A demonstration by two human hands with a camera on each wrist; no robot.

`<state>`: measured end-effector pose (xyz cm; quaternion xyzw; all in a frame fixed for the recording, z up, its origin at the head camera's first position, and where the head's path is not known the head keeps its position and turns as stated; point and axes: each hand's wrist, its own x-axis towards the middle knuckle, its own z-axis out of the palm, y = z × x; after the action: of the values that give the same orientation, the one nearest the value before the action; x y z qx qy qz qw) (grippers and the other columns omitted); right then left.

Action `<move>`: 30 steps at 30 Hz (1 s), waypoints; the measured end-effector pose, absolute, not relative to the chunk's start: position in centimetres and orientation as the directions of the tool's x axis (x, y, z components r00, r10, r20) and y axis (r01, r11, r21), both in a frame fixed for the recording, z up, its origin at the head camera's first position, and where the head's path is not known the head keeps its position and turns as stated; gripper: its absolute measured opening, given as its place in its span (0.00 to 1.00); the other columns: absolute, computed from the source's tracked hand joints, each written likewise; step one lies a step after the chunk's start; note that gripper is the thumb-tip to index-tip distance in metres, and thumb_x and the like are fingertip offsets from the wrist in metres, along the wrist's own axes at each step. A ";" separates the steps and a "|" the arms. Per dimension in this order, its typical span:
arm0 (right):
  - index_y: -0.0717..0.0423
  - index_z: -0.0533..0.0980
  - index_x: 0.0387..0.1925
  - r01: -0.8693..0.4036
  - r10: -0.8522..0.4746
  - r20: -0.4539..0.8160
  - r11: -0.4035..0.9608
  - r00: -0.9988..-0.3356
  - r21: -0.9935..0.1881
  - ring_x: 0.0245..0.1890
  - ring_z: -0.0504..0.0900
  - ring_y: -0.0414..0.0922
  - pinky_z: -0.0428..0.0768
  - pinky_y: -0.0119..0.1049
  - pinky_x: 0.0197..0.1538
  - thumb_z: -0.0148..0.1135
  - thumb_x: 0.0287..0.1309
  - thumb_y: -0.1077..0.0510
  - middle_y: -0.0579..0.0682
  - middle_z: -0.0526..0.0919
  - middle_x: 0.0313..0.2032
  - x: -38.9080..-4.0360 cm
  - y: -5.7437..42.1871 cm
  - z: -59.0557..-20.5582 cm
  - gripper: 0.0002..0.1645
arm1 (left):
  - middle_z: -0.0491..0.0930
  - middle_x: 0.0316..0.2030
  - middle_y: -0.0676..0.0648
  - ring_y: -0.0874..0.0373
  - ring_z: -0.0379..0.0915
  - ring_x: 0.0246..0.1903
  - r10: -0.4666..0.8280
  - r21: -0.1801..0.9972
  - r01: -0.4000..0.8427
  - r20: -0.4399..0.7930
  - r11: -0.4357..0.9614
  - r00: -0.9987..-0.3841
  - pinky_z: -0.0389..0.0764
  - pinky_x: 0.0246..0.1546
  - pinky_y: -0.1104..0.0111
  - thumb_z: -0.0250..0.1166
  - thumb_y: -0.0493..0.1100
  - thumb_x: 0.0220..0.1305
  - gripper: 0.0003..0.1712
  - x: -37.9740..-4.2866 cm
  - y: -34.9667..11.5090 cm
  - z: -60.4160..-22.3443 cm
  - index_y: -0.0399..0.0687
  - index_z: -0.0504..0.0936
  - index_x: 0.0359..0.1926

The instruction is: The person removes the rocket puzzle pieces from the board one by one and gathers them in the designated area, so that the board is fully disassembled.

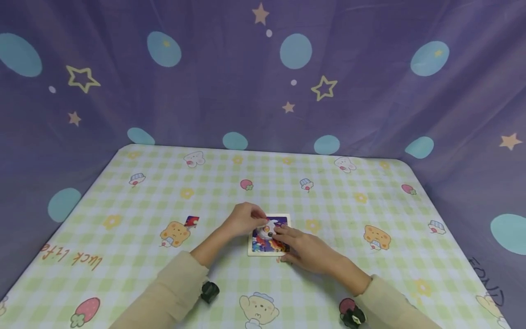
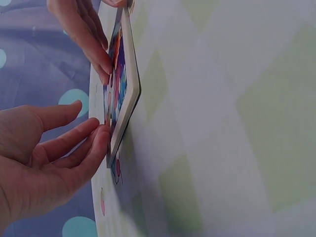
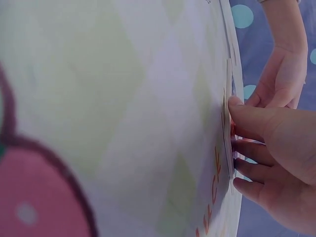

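A small picture puzzle [image 1: 269,247] in a pale wooden frame lies flat on the table, showing a white character on purple and orange. My left hand [image 1: 245,219] touches its upper left part with the fingertips; in the left wrist view the left hand [image 2: 54,158] keeps its thumb apart from the nearly straight fingers. Across the right side rests my right hand [image 1: 310,250], fingers spread over the picture. The right wrist view shows that right hand [image 3: 281,163] with its thumb at the frame's edge. Part of the picture is hidden under the fingers.
A loose puzzle piece [image 1: 191,221], red and dark, lies left of the frame. The checked tablecloth [image 1: 263,278] carries printed cartoon figures. Behind the table hangs a purple curtain [image 1: 230,82]. Dark devices are worn at the left wrist [image 1: 210,291] and the right wrist [image 1: 352,316].
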<state>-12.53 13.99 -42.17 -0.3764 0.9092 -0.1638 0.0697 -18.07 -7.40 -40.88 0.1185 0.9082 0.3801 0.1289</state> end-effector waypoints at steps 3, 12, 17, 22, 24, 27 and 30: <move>0.55 0.68 0.65 -0.652 -0.701 -0.019 0.673 -0.713 -0.350 0.68 0.68 0.51 0.74 0.44 0.64 0.61 0.61 0.46 0.52 0.68 0.69 -12.6 14.0 -42.2 0.34 | 0.85 0.32 0.47 0.60 0.77 0.31 0.306 0.730 0.098 -0.156 0.676 -0.939 0.78 0.37 0.70 0.68 0.42 0.58 0.09 -18.1 -7.3 -40.9 0.42 0.85 0.37; 0.55 0.68 0.65 -0.647 -0.698 -0.024 0.676 -0.716 -0.352 0.68 0.68 0.51 0.74 0.44 0.64 0.61 0.61 0.46 0.53 0.68 0.69 -12.5 14.0 -42.4 0.34 | 0.85 0.34 0.45 0.59 0.78 0.33 0.261 0.750 0.028 -0.194 0.660 -0.946 0.79 0.37 0.70 0.66 0.42 0.60 0.13 -18.1 -7.1 -41.0 0.39 0.85 0.42; 0.56 0.69 0.65 -0.654 -0.701 -0.009 0.670 -0.713 -0.351 0.67 0.69 0.53 0.74 0.45 0.63 0.62 0.61 0.48 0.55 0.68 0.68 -12.5 13.9 -42.4 0.33 | 0.85 0.34 0.46 0.59 0.79 0.33 0.258 0.754 0.040 -0.174 0.656 -0.950 0.79 0.39 0.69 0.66 0.41 0.59 0.10 -18.1 -7.0 -40.8 0.40 0.86 0.40; 0.56 0.69 0.64 -0.655 -0.702 -0.007 0.668 -0.712 -0.353 0.68 0.69 0.53 0.74 0.45 0.63 0.61 0.61 0.50 0.55 0.69 0.68 -12.5 13.9 -42.4 0.32 | 0.84 0.34 0.47 0.60 0.77 0.33 0.247 0.757 0.016 -0.193 0.653 -0.950 0.78 0.38 0.70 0.65 0.41 0.61 0.09 -18.2 -7.0 -40.7 0.43 0.85 0.40; 0.56 0.70 0.64 -0.658 -0.703 0.000 0.666 -0.711 -0.351 0.67 0.69 0.53 0.74 0.45 0.63 0.62 0.61 0.50 0.55 0.69 0.68 -12.5 13.9 -42.4 0.31 | 0.84 0.34 0.47 0.60 0.76 0.32 0.244 0.760 0.011 -0.195 0.650 -0.950 0.77 0.37 0.70 0.65 0.41 0.61 0.08 -18.2 -7.0 -40.8 0.43 0.85 0.40; 0.56 0.70 0.64 -0.661 -0.704 0.010 0.663 -0.710 -0.352 0.67 0.70 0.53 0.75 0.45 0.63 0.62 0.61 0.50 0.55 0.69 0.67 -12.5 13.9 -42.3 0.31 | 0.84 0.33 0.47 0.60 0.76 0.32 0.246 0.766 0.021 -0.181 0.643 -0.952 0.76 0.35 0.72 0.65 0.40 0.60 0.07 -18.2 -7.0 -40.8 0.43 0.85 0.39; 0.56 0.70 0.64 -0.660 -0.702 0.013 0.663 -0.712 -0.354 0.67 0.70 0.52 0.74 0.45 0.63 0.62 0.61 0.50 0.55 0.70 0.67 -12.5 13.9 -42.4 0.31 | 0.84 0.32 0.46 0.60 0.76 0.30 0.243 0.779 0.016 -0.176 0.627 -0.954 0.75 0.32 0.73 0.66 0.39 0.60 0.06 -18.2 -7.0 -40.9 0.42 0.85 0.38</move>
<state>-12.48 13.92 -42.35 -0.3743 0.9097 -0.1689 0.0625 -18.24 -6.95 -40.94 0.0725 0.8919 0.4259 0.1334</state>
